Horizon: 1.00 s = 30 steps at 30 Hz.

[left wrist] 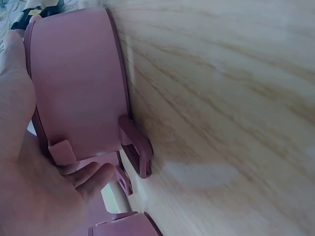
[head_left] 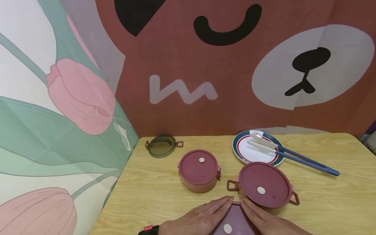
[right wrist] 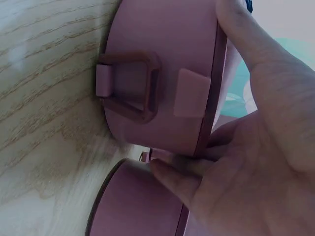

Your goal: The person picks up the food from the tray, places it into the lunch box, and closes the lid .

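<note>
A mauve lidded container (head_left: 235,222) sits at the near edge of the head view, cut off by the frame, with a white button on its lid. My left hand (head_left: 205,215) and right hand (head_left: 265,220) hold the lid from both sides, their fingertips close together at its far rim. In the left wrist view, the thumb and fingers of the left hand (left wrist: 34,182) span the lid's rim. Below the right hand (right wrist: 246,182), a latch tab (right wrist: 192,93) and a loop handle (right wrist: 150,88) show on the container's wall.
An oval lidded container (head_left: 264,179) stands just beyond my right hand. Left of it is a round lidded container (head_left: 198,166). Farther back lie a see-through lid with handles (head_left: 161,148) and a plate (head_left: 241,151) with blue-handled tongs (head_left: 308,161). Printed cloth (head_left: 176,117) hangs behind.
</note>
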Each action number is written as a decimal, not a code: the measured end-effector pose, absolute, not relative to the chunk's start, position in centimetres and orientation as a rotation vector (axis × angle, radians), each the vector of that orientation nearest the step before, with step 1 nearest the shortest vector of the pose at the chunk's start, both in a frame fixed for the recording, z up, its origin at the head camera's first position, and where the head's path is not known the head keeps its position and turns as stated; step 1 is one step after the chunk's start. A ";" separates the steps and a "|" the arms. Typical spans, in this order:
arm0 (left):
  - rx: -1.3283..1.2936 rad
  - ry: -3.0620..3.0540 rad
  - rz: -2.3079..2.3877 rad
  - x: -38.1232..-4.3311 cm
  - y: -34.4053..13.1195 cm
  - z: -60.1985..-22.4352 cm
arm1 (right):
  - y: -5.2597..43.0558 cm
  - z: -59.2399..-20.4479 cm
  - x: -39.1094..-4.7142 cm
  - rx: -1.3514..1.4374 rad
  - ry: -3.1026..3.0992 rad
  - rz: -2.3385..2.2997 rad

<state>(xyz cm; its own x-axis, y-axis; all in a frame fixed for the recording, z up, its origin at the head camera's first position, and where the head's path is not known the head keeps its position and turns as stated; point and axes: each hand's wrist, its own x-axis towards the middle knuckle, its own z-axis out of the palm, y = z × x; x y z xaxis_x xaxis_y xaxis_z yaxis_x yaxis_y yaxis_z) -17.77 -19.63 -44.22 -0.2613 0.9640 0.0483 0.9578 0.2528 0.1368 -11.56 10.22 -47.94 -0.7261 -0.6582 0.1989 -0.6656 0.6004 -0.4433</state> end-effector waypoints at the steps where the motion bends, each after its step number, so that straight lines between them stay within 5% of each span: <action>1: 1.887 2.458 0.211 -17.8 -19.6 -44.3 | 10.1 -48.0 -11.6 1.156 -2.794 0.765; 22: 1.764 2.465 0.270 -18.0 -19.5 -44.4 | 9.3 -49.2 -11.7 1.140 -2.724 1.258; 30: 1.485 2.296 0.593 -18.6 -20.7 -44.2 | 10.0 -49.2 -11.6 0.968 -2.941 1.421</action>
